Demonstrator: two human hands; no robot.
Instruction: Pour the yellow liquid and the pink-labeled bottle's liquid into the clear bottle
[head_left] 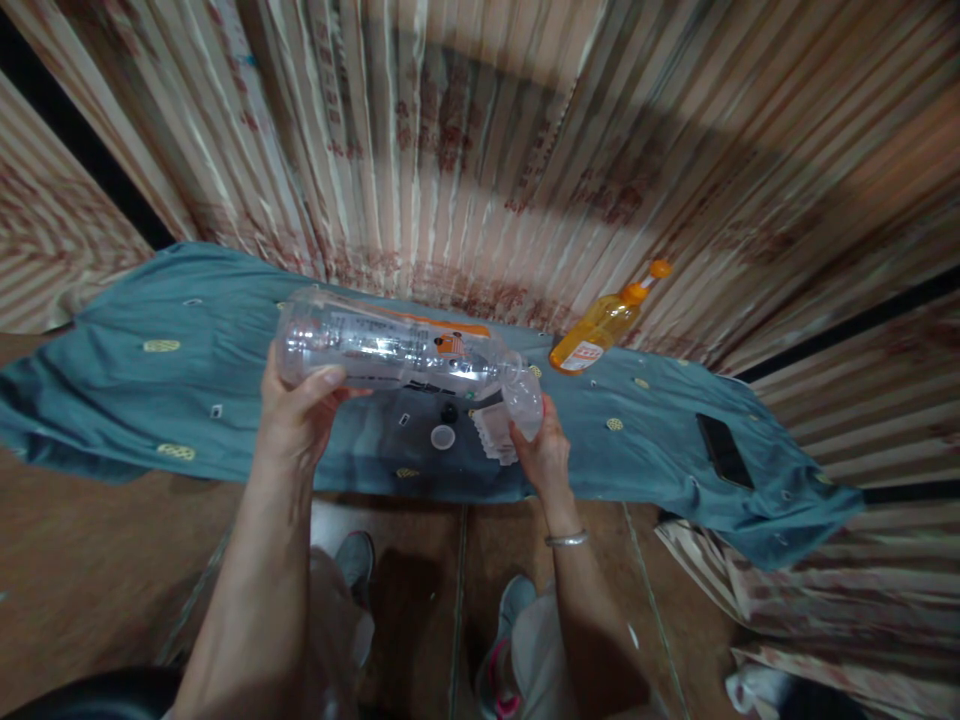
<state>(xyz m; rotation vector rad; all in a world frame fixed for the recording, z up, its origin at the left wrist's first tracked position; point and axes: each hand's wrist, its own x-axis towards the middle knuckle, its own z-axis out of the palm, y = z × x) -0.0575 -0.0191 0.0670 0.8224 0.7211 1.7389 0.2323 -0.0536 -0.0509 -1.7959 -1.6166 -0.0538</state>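
My left hand [304, 410] is wrapped round the base end of a large clear plastic bottle [390, 345], which lies tilted on its side with its neck toward the right. The bottle has a printed label with an orange band and a small orange vehicle picture. In my right hand [547, 445] is a small translucent plastic container [523, 400], its upper end up against the large bottle's neck. I cannot tell whether the two are joined. Below them, a white crinkle-edged packet [493, 432] lies near my right fingers. A round white cap [442, 437] and a small black piece [448, 412] are beside it.
A blue-green cloth [225, 400] with yellow patterns covers the narrow table. An amber bottle [600, 330] with an orange top stands at the back right. A dark phone [724, 450] lies at the right end. Striped curtains [450, 150] hang behind and at the sides.
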